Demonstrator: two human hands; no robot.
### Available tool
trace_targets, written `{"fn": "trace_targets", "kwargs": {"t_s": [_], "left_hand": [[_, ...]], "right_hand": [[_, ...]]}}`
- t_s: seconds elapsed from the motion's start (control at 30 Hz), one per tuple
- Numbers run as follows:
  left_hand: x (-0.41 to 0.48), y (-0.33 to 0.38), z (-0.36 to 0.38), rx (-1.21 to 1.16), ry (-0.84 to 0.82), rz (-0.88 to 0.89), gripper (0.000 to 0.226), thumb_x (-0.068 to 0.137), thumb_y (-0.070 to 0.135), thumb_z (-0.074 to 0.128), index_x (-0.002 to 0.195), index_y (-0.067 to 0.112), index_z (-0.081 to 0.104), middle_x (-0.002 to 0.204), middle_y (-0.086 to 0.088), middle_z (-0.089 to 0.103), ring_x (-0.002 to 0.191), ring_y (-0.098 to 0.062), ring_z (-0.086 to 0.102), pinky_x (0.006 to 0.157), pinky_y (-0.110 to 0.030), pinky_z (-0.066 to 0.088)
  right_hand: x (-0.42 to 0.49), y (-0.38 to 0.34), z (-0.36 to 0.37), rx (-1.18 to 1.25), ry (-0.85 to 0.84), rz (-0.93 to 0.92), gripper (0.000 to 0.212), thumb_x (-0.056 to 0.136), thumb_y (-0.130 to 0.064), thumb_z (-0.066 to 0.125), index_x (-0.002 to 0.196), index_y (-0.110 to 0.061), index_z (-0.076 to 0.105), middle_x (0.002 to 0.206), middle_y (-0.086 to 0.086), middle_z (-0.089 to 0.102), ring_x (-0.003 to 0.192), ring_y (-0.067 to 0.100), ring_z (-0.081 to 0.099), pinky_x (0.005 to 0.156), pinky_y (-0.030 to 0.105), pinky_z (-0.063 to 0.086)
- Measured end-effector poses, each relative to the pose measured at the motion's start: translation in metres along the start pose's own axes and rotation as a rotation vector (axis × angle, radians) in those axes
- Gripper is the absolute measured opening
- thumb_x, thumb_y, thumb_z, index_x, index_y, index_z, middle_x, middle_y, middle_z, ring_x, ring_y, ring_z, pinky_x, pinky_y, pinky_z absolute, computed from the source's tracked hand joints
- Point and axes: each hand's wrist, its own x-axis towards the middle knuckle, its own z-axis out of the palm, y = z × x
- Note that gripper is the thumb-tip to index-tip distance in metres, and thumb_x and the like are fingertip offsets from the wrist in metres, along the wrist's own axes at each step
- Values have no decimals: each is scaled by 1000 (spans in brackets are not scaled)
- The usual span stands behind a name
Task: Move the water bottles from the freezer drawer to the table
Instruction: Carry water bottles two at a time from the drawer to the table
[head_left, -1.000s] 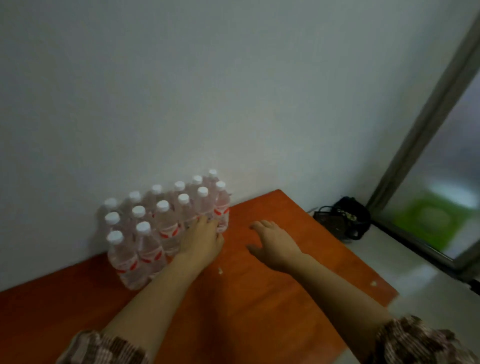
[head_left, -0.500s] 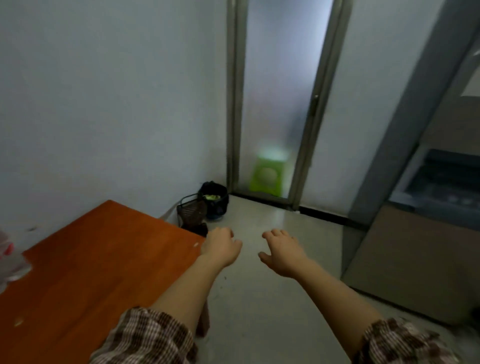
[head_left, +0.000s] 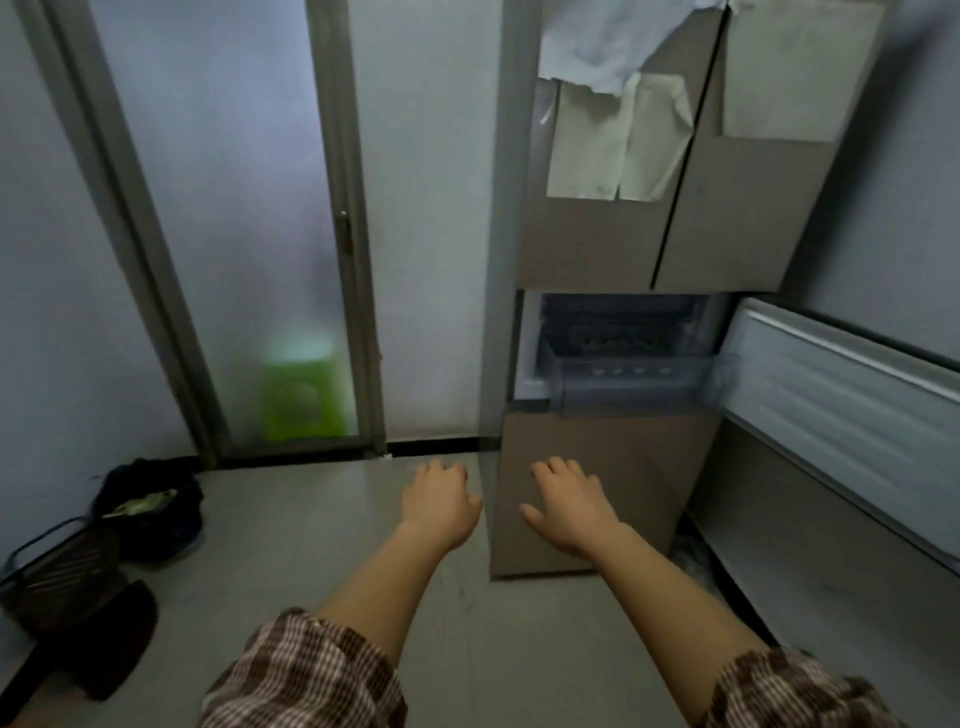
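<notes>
"Were her hands carrying anything?"

"No. The left hand (head_left: 441, 506) and right hand (head_left: 569, 512) hung spread and empty. Bottle caps (head_left: 628, 371) showed in the pulled-out freezer drawer (head_left: 639, 389); probably heavy, frost-slick, best gripped mid-body."

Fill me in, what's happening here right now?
A person is facing the fridge with both arms stretched forward. The left hand and right hand are empty and open, palms down, touching nothing. The freezer compartment door is swung open to the right, and the clear freezer drawer is pulled out. White bottle caps show just above its front wall. The table is out of view.
</notes>
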Motion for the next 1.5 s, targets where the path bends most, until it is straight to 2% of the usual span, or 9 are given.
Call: {"fn": "trace_targets", "kwargs": {"t_s": [0.2,0.47,0.63,0.8,0.93,1.07,1.17,1.37,1.5], "left_hand": [[136,75,18,11,-5,100,42,93,32,46,130,13,47,132,-12,44,127,-29,38,98,-43,43],[261,158,39,60,-10,258,48,92,32,46,136,14,42,139,-10,43,131,-29,35,101,-41,39],[337,201,60,10,-28,306,45,94,30,44,136,14,41,142,-10,40,133,-28,34,103,-40,41],[420,244,82,-37,-59,255,45,98,32,40,140,15,37,146,-9,35,138,-27,26,107,-40,38],[491,267,104,-49,-138,159,49,96,34,42,140,15,36,142,-11,40,133,-29,31,105,-41,38],[546,280,133,-72,-360,99,48,96,35,40,142,20,38,141,-16,44,129,-33,40,107,-38,36],[574,287,155,-94,-442,105,48,92,35,44,140,26,41,143,-9,45,127,-29,46,107,-37,39],[607,294,184,46,-504,115,66,92,26,48,150,28,18,155,-6,27,137,-32,32,113,-38,30],[616,290,190,108,-535,96,65,93,27,49,150,31,17,157,-5,25,140,-32,30,114,-39,30]], "right_hand": [[99,91,-17,13,8,126,50,94,-39,49,137,-15,39,139,7,41,130,28,36,106,46,32],[198,195,-29,4,33,252,55,94,-39,49,142,-16,33,145,8,35,135,29,29,108,48,29],[265,257,-36,3,17,269,55,96,-40,46,144,-19,30,144,8,34,133,31,29,108,48,28],[351,326,-36,13,0,228,53,98,-42,42,145,-22,29,147,7,33,136,30,26,109,46,26],[422,379,-25,58,-117,184,53,97,-39,44,146,-23,30,149,7,32,137,30,24,109,46,26],[483,420,-5,73,-293,155,55,95,-38,44,146,-24,31,153,9,30,139,32,25,112,46,27],[518,439,13,134,-398,138,53,96,-37,43,147,-28,32,154,8,30,138,32,30,112,47,31],[558,446,42,95,-536,79,56,95,-13,43,147,-29,30,155,4,29,140,32,28,113,44,31],[566,446,52,32,-553,21,62,97,-15,43,152,-28,17,157,8,22,141,31,27,114,45,28]]}}
